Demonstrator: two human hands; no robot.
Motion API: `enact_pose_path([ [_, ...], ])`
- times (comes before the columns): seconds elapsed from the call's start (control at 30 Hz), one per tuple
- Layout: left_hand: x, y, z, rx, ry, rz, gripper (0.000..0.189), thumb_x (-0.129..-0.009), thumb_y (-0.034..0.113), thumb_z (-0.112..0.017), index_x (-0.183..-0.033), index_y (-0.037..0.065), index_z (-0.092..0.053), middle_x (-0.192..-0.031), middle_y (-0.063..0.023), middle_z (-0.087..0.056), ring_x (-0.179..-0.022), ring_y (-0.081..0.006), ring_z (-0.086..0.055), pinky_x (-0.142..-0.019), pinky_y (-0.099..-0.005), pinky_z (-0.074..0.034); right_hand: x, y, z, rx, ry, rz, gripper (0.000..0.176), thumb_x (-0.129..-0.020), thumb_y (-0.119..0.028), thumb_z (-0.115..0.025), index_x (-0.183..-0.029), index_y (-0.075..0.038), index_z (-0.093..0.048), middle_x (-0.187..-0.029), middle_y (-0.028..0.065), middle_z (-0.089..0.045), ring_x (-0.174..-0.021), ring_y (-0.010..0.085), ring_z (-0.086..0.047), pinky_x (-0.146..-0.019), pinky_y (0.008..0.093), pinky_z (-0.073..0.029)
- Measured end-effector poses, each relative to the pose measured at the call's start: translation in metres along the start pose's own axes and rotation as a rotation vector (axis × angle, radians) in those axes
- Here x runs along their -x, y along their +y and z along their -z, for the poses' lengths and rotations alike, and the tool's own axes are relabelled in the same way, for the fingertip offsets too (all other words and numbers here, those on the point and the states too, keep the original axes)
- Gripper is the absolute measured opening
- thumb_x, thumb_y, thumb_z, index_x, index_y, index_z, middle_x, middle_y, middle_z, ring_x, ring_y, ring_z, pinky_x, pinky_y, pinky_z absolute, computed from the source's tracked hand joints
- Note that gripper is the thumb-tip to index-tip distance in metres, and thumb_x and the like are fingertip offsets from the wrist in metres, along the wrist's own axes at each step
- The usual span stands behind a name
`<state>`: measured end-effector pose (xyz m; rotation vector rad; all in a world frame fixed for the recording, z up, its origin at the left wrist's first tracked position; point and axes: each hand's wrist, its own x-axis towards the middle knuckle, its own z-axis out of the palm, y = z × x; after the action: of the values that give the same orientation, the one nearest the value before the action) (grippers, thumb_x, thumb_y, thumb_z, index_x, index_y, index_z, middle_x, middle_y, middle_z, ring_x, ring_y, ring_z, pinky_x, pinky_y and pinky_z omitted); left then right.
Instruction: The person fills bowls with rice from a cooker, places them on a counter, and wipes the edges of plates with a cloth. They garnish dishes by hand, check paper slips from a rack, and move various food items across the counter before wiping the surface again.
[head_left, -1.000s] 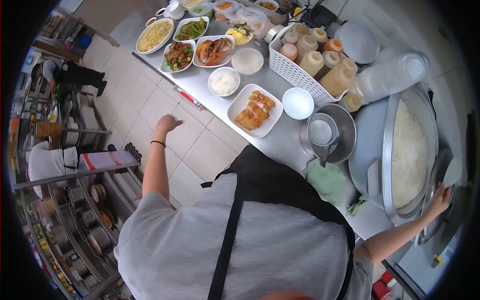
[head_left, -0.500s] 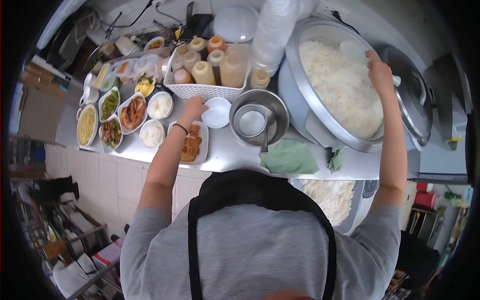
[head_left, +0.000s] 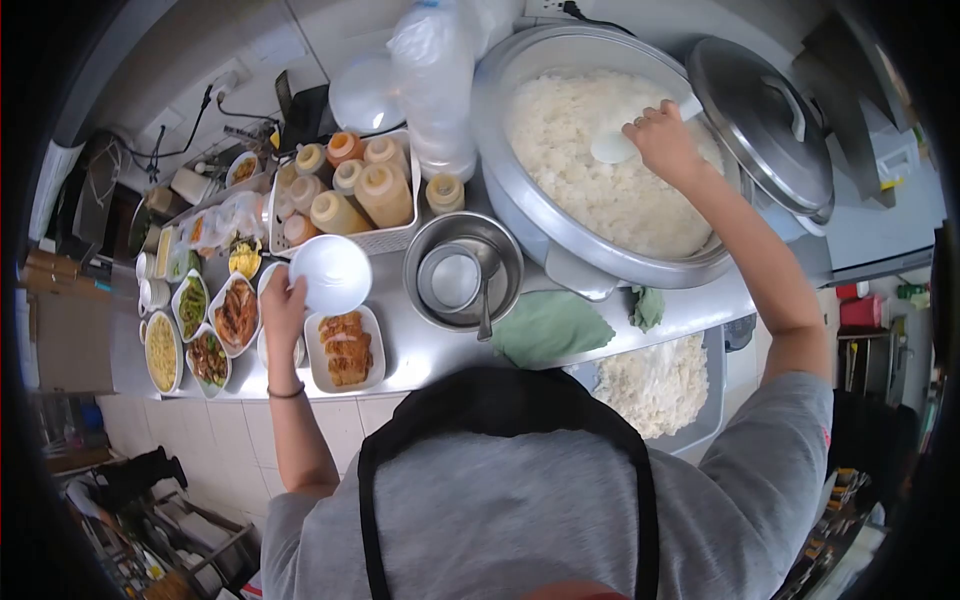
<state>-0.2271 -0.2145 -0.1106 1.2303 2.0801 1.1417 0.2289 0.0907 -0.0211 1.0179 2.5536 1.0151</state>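
Observation:
Between its fingers and thumb, my left hand [head_left: 283, 305] grips the rim of an empty white bowl [head_left: 332, 275], raised above the counter with its inside showing. My right hand [head_left: 663, 140] is closed around the handle of a white rice paddle [head_left: 612, 146]. The paddle's blade rests on the white rice [head_left: 570, 130] inside the large metal rice pot [head_left: 490, 130]. Just below the bowl, a square white dish [head_left: 376, 375] holds sliced fried cutlet [head_left: 346, 350]. Small bowls partly hidden by my left hand stand beside it.
A metal pot [head_left: 415, 235] holds a smaller pot and ladle. Green cloths [head_left: 550, 325] lie on the counter's front edge. Sauce bottles [head_left: 340, 212] fill a white basket. Side dishes [head_left: 236, 313] stand left. A metal lid [head_left: 755, 120] leans right; a rice tub [head_left: 655, 385] sits below.
My left hand has lifted the white bowl off the counter. My right hand has moved left over the rice with the paddle. The head view has shifted.

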Motion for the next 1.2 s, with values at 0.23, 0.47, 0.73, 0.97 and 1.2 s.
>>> enact_pose_path([
  [0.23, -0.002, 0.059, -0.032, 0.951, -0.224, 0.198, 0.049, -0.075, -0.001, -0.052, -0.120, -0.006, -0.034, -0.109, -0.0145, -0.051, -0.090, -0.0231, -0.057, -0.076, -0.0317, -0.051, 0.005, -0.004, -0.015, -0.047, -0.094, 0.049, 0.011, -0.069, -0.012, -0.057, -0.079, -0.013, -0.063, -0.072, 0.0024, -0.062, -0.080, 0.0146, -0.056, -0.081, 0.0327, -0.029],
  [0.47, -0.020, 0.117, -0.061, 1.146, -0.683, 0.239, 0.058, -0.068, -0.002, -0.049, -0.123, -0.006, -0.030, -0.116, -0.0195, -0.046, -0.105, -0.0355, -0.049, -0.079, -0.0396, -0.051, 0.025, -0.032, 0.016, -0.204, -0.216, 0.159, 0.007, -0.067, -0.012, -0.057, -0.071, -0.012, -0.063, -0.068, 0.0046, -0.060, -0.074, 0.0167, -0.055, -0.081, 0.0331, -0.027],
  [0.73, -0.041, 0.168, -0.090, 1.304, -0.739, 0.144, 0.054, -0.071, 0.000, -0.045, -0.123, -0.004, -0.029, -0.114, -0.0203, -0.046, -0.099, -0.0373, -0.052, -0.074, -0.0425, -0.053, 0.056, -0.037, 0.030, -0.624, -0.223, 0.065, 0.006, -0.073, -0.012, -0.056, -0.071, -0.011, -0.062, -0.065, 0.0096, -0.058, -0.071, 0.0215, -0.053, -0.079, 0.0353, -0.025],
  [0.97, -0.050, 0.220, -0.120, 1.483, -0.916, 0.014, 0.061, -0.077, 0.012, -0.047, -0.129, 0.000, -0.018, -0.126, -0.0263, -0.031, -0.115, -0.0513, -0.030, -0.085, -0.0510, -0.046, 0.069, -0.038, 0.018, -0.922, -0.168, -0.019, 0.010, -0.072, -0.019, -0.060, -0.078, -0.012, -0.064, -0.068, 0.0095, -0.060, -0.072, 0.0223, -0.055, -0.077, 0.0348, -0.024],
  [1.2, -0.055, 0.243, -0.151, 1.585, -1.049, -0.080, 0.065, -0.085, 0.048, -0.039, -0.131, 0.006, -0.022, -0.131, -0.0207, -0.031, -0.115, -0.0480, -0.033, -0.088, -0.0540, -0.041, 0.085, -0.040, 0.012, -1.039, -0.185, -0.059, 0.019, -0.073, -0.026, -0.060, -0.080, -0.009, -0.063, -0.069, 0.0083, -0.062, -0.073, 0.0223, -0.057, -0.083, 0.0360, -0.026],
])
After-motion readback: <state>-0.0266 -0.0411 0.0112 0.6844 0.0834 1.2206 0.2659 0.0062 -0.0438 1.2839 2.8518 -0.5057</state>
